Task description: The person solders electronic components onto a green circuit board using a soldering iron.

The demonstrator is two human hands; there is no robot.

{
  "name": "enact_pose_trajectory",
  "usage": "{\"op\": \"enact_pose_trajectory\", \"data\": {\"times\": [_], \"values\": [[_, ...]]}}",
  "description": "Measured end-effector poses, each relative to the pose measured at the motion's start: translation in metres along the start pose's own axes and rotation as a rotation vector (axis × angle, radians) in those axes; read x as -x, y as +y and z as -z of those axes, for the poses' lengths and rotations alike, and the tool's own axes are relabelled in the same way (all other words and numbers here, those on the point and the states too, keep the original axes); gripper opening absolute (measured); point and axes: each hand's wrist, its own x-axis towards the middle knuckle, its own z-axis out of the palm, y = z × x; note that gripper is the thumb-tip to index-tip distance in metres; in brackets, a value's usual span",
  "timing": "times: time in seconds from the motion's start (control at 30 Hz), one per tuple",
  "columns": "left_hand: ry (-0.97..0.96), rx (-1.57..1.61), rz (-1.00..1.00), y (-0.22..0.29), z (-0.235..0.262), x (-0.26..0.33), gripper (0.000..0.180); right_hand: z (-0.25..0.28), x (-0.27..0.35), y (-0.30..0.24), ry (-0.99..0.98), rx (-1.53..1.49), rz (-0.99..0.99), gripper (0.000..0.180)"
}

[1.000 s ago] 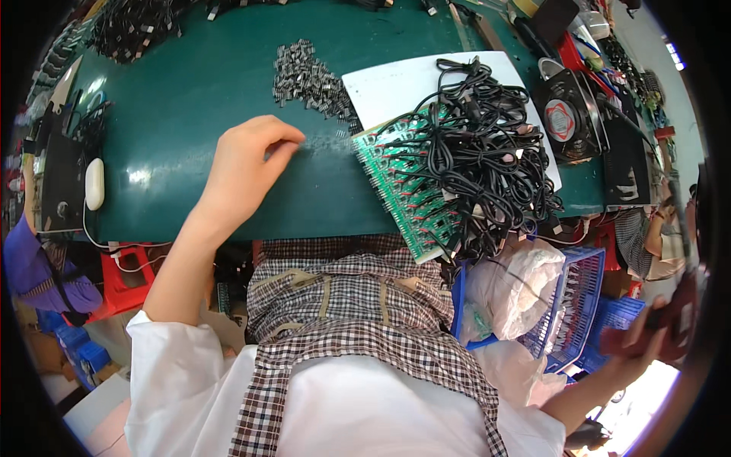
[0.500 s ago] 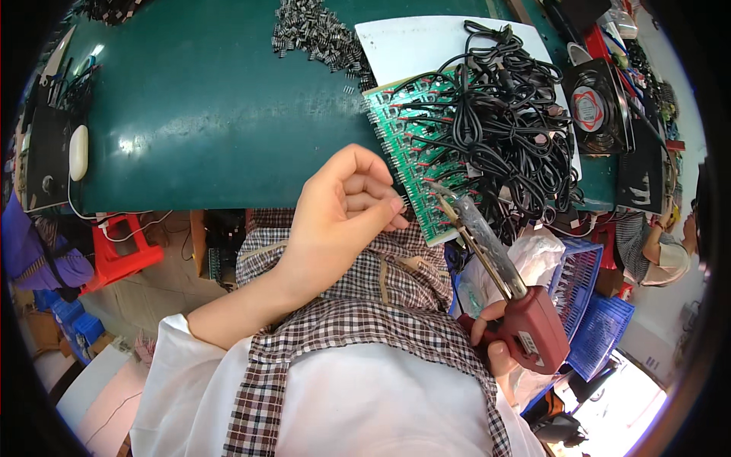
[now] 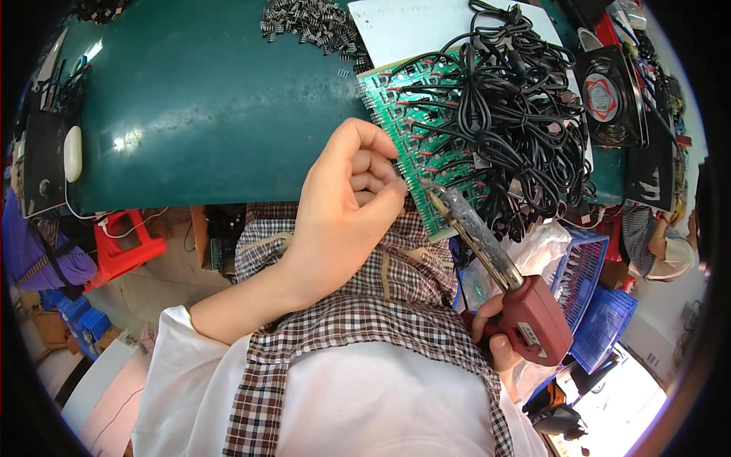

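A green circuit board panel (image 3: 403,129) lies at the table's near edge, with a row of metal pins along its left side. Black cables (image 3: 525,114) with red-ended leads run from it in looped bundles. My left hand (image 3: 339,202) is closed in a pinch beside the panel's left edge; whatever small thing its fingertips hold is hidden. My right hand (image 3: 500,352) grips a dark red soldering gun (image 3: 537,324), whose tip points at the panel close to the left fingertips. Whether the tip touches the board, I cannot tell.
Small black pin parts (image 3: 312,27) are heaped at the back of the green table (image 3: 205,114). A white sheet (image 3: 396,34) lies under the cables. To the right stands a black fan (image 3: 609,99), with blue baskets (image 3: 601,335) below. A red stool (image 3: 126,247) is at left.
My left hand has moved up and right, closer to the panel's pin edge. The soldering gun's tip has shifted slightly left over the board. The whole view has shifted a little.
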Motion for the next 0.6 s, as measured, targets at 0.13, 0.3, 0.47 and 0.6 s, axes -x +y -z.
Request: {"op": "enact_pose_trajectory", "data": {"times": [0.13,0.3,0.47,0.6], "values": [[0.012,-0.017,-0.001,0.001,0.0,0.0,0.023,0.0,-0.007,0.0,-0.058,0.067,0.03,0.076],[0.03,-0.001,-0.001,-0.001,-0.002,0.001,0.022,0.003,-0.006,0.003,-0.084,0.094,0.02,0.078],[0.031,-0.001,0.005,0.0,-0.003,0.0,0.021,0.001,-0.005,0.005,-0.05,0.027,0.025,0.077],[0.051,-0.015,-0.008,-0.001,-0.004,0.001,0.021,0.01,0.0,0.017,-0.008,0.114,0.128,0.046]]}}
